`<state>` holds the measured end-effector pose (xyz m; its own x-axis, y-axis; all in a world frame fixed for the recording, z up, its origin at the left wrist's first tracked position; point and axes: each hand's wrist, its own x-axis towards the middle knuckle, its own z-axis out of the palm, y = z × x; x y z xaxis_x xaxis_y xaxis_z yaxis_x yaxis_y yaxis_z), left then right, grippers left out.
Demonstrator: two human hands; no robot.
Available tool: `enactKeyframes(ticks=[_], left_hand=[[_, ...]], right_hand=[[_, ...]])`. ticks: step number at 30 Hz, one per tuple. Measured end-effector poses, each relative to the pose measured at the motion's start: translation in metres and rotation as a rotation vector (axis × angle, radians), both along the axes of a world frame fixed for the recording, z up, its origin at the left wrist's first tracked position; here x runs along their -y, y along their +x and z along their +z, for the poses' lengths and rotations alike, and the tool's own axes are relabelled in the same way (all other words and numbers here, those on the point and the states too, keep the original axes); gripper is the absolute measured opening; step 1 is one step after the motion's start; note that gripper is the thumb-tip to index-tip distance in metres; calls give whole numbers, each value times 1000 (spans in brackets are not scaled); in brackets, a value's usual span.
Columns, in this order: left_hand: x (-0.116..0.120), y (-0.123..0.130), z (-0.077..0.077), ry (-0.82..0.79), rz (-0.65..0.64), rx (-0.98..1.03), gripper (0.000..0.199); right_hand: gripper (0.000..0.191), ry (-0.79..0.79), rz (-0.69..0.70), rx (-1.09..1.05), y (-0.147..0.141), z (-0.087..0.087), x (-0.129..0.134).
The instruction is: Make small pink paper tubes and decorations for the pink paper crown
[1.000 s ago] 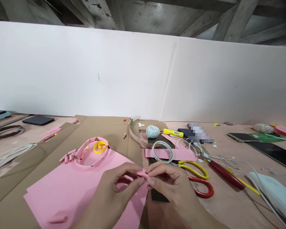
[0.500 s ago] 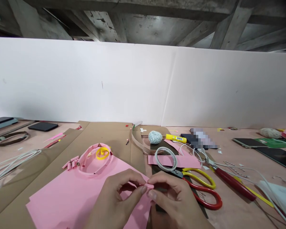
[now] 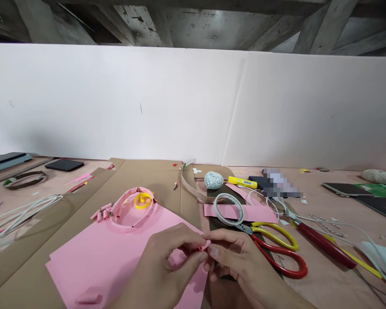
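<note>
Over pink paper sheet [image 3: 93, 268], left hand [image 3: 167, 262]: thumb and fingers pinched on rolled pink paper strip [image 3: 205, 245].
Right hand [image 3: 236, 253]: fingers closed on strip's other end; hands almost touching.
Strip: between hands, above sheet's right edge.
Pink paper ring [image 3: 128, 226]: on sheet, far left of hands.
Red-and-yellow-handled scissors [image 3: 278, 249]: right of right hand.

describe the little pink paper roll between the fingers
The small pink paper roll is a short strip of matt pink paper curled into a narrow tube, with one open end showing. It is tilted, rising toward the right, and only a short length shows. It is pinched between the fingertips of the left hand and right hand, held in the air above the edge of a pink paper sheet.
</note>
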<state>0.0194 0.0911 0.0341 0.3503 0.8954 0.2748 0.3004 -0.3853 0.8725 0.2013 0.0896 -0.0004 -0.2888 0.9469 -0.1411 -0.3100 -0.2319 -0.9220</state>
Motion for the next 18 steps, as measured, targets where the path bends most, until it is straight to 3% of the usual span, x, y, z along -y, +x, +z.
enactKeyframes(ticks=[5,18], left_hand=[[1,-3,-3,253,-67,-77,17],[0,-5,-5,255,-124,-127,22]], right_hand=[[39,-43,-9,11,-2,-1,2],[40,26,109,-128,-2,-5,6]])
